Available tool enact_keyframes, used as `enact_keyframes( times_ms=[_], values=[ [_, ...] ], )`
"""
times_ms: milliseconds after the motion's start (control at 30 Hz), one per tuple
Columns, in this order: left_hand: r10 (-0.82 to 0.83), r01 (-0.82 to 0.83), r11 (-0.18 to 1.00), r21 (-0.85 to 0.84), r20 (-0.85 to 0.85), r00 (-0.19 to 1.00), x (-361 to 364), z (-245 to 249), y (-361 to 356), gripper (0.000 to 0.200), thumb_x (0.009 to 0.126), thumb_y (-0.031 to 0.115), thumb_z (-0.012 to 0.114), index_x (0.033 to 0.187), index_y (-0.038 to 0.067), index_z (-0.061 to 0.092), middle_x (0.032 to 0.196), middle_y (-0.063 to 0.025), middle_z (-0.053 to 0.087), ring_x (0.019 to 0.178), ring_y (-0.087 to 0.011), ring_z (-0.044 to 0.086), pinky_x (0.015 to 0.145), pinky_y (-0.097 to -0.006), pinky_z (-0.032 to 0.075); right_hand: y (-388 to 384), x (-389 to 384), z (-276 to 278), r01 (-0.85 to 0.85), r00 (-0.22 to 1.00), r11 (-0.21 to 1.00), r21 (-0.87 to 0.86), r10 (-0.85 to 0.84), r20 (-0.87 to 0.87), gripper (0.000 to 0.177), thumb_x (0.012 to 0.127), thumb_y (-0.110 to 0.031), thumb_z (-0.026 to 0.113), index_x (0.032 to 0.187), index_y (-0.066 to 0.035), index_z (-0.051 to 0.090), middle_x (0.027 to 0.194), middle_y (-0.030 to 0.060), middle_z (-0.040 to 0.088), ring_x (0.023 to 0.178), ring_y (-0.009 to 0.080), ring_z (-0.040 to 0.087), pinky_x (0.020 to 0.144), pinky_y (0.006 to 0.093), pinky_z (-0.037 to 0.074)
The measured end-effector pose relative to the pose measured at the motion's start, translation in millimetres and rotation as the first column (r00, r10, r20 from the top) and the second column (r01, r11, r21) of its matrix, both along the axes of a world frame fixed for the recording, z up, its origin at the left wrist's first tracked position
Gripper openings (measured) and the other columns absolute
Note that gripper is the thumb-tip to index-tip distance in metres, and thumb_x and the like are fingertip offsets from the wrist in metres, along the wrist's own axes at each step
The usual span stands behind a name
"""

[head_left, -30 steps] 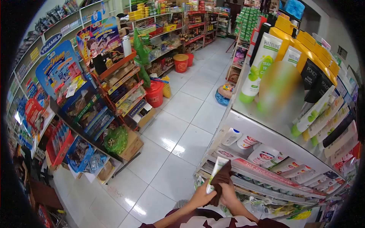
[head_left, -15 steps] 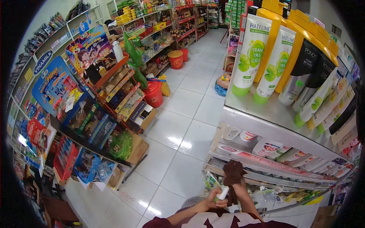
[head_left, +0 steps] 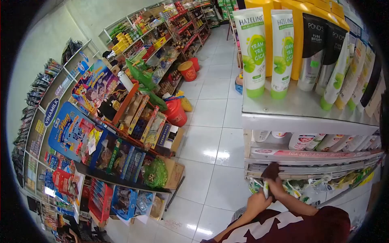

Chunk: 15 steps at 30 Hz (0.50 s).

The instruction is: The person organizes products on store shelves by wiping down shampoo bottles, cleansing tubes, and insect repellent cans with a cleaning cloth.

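Observation:
My left hand is closed around a white and green tube, mostly hidden by the fingers; only a narrow part shows. Close against it, my right hand grips a dark brown cloth, which bunches above the fingers and lies by the tube. Both hands are low in front of my body, beside the lower shelves at the right. White and green tubes stand on the metal shelf top, above and apart from my hands.
White bottles line the shelf below, with green and white packs lower down. A snack rack stands at the left of the tiled aisle. A red bucket sits beyond it.
My view has turned and tilted, so the shelf looks more level. The hands have come closer together, and the tube has turned so that less of it shows beside the cloth.

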<state>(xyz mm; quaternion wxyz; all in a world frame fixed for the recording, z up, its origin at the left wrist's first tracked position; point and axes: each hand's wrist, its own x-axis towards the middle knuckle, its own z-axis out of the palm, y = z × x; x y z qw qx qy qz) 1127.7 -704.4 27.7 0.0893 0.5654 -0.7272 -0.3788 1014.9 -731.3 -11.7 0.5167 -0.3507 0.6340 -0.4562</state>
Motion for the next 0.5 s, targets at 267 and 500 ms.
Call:
enact_keyframes(
  times_ms=[267, 500],
  values=[
    [-0.265, 0.231, 0.948, 0.219, 0.139, 0.954, 12.5, 11.9, 7.6, 0.042, 0.062, 0.031, 0.056, 0.084, -0.005, 0.057, 0.075, -0.0241, 0.058, 0.071, -0.0369, 0.058, 0.064, -0.0427, 0.047, 63.8, -4.3, -16.3, -0.108, 0.930, 0.967, 0.232, 0.016, 0.367, 0.023, 0.072, -0.011, 0.056, 0.091, 0.000, 0.055, 0.091, 0.0104, 0.057, 0.082, 0.0206, 0.056, 0.069, 0.0316, 0.046],
    [0.325, 0.360, 0.681, 0.638, -0.704, 0.632, 18.6, -15.0, -3.3, 0.028, 0.067, 0.014, 0.055, 0.088, -0.004, 0.049, 0.059, -0.0106, 0.054, 0.050, -0.0172, 0.054, 0.045, -0.0266, 0.043, 14.7, -35.4, 25.7, -0.114, 0.574, 0.928, 0.356, -0.231, 0.786, 0.026, 0.070, -0.011, 0.059, 0.095, -0.003, 0.055, 0.088, 0.0125, 0.059, 0.077, 0.0257, 0.059, 0.071, 0.0384, 0.048]
  ],
)
